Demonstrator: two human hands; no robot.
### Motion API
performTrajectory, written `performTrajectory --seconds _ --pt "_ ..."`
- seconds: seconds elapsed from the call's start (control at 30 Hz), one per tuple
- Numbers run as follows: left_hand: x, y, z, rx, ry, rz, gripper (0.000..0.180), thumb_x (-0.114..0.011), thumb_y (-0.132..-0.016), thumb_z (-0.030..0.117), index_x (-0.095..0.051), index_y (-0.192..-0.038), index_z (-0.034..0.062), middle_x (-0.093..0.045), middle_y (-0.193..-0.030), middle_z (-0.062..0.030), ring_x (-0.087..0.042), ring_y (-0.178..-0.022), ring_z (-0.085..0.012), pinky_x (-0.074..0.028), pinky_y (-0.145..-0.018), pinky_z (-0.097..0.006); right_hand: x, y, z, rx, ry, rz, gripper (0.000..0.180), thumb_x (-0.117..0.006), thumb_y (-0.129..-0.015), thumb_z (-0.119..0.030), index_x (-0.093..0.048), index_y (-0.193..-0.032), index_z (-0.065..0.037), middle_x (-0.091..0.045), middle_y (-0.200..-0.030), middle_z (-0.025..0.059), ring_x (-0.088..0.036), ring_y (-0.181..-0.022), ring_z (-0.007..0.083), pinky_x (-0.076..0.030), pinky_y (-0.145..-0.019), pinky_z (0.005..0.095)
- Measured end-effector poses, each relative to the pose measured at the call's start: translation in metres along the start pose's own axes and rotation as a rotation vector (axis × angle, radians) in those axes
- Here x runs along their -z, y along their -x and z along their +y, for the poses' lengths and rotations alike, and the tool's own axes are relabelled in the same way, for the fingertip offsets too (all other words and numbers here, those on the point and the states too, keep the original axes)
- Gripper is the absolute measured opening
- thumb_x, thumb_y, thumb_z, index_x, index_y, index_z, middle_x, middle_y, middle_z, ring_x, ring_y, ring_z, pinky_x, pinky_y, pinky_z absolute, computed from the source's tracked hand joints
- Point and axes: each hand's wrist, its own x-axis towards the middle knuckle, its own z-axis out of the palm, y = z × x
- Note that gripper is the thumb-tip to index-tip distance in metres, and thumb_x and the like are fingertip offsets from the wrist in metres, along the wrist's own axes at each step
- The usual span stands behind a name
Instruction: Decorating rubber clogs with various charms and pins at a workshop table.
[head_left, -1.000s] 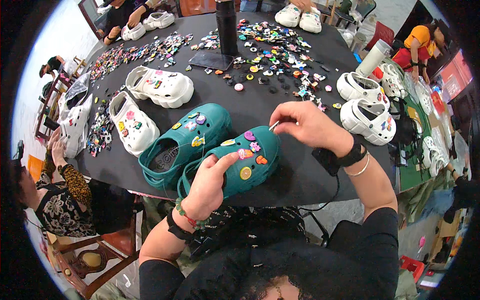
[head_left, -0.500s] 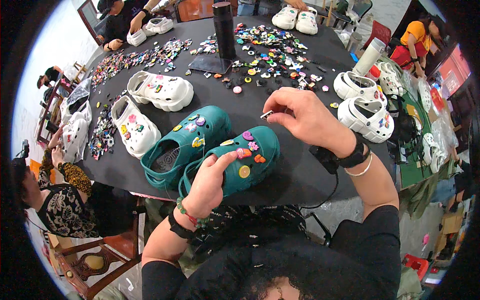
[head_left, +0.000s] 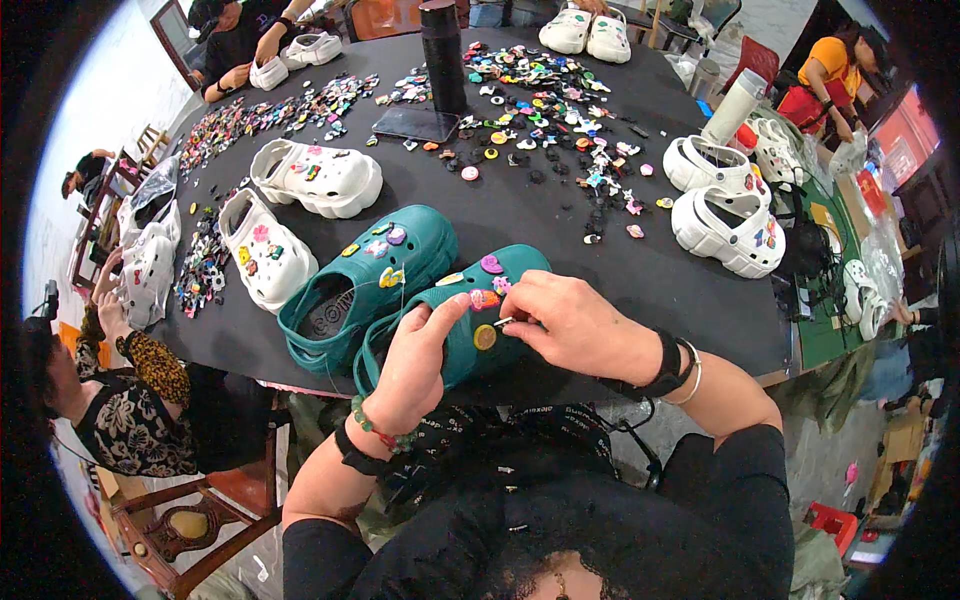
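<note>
My left hand (head_left: pixel 410 365) is closed around the near side of a teal clog (head_left: pixel 460 353), its thumb lying along the upper. Over that clog's front, my right hand (head_left: pixel 570 322) pinches a small white shoe charm (head_left: pixel 505 321) beside a round yellow fruit-slice charm (head_left: pixel 485 337). Purple, pink and orange charms sit elsewhere on the upper. My right hand hides part of the toe. Against its left side stands the matching teal clog (head_left: pixel 428 236), also dotted with charms. Two white clogs with charms, one farther (head_left: pixel 345 180) and one nearer (head_left: pixel 268 262), lie to the left.
Loose charms (head_left: pixel 540 75) cover much of the black table's far half. A tall black cylinder (head_left: pixel 442 60) stands behind a dark phone (head_left: pixel 415 124). White clogs (head_left: pixel 728 230) and a pale bottle (head_left: pixel 735 105) are at the right. Other people (head_left: pixel 245 40) handle shoes around the table.
My right hand has come down and left with the small charm, from above the table to the teal clog's upper. My left hand keeps its hold on the clog.
</note>
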Motion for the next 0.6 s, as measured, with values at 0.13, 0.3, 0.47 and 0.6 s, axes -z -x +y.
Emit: performTrajectory --seconds 0.13,0.3,0.47,0.6 --pt "0.000 0.001 0.000 -0.023 -0.071 -0.056 0.031 -0.064 -0.094 0.017 -0.058 -0.118 -0.0015 -0.065 -0.111 -0.0058 -0.062 -0.100 -0.0128 -0.049 -0.089 -0.028 -0.003 0.001 0.000 -0.008 0.020 -0.022 0.016 -0.067 -0.081 -0.006 -0.055 -0.091 -0.002 -0.056 -0.088 0.0155 -0.060 -0.084 0.0365 -0.049 -0.072 0.0453" --pt "0.004 0.008 -0.009 -0.145 -0.293 -0.125 0.034 -0.066 -0.091 0.012 -0.057 -0.121 -0.0016 -0.064 -0.111 -0.0052 -0.060 -0.100 -0.0122 -0.048 -0.091 -0.029 -0.003 0.007 -0.005 0.024 0.033 -0.001 0.013 -0.069 -0.081 -0.005 -0.060 -0.090 -0.002 -0.057 -0.088 0.0137 -0.060 -0.084 0.0337 -0.049 -0.072 0.0417" --pt "0.003 0.010 -0.009 -0.156 -0.261 -0.152 0.035 -0.065 -0.090 0.007 -0.055 -0.122 -0.0030 -0.064 -0.113 -0.0056 -0.060 -0.101 -0.0123 -0.047 -0.091 -0.029 -0.001 0.008 -0.009 -0.002 0.037 0.012 0.014 -0.068 -0.082 -0.006 -0.058 -0.089 -0.002 -0.057 -0.085 0.0141 -0.060 -0.082 0.0341 -0.049 -0.071 0.0427" --pt "0.000 0.011 -0.009 -0.134 -0.216 -0.128 0.035 -0.065 -0.090 0.006 -0.055 -0.122 -0.0037 -0.063 -0.114 -0.0059 -0.060 -0.101 -0.0125 -0.048 -0.092 -0.029 -0.002 0.010 -0.007 -0.116 -0.040 0.037 0.014 -0.068 -0.083 -0.009 -0.057 -0.087 -0.001 -0.057 -0.081 0.0141 -0.061 -0.078 0.0341 -0.049 -0.068 0.0430"
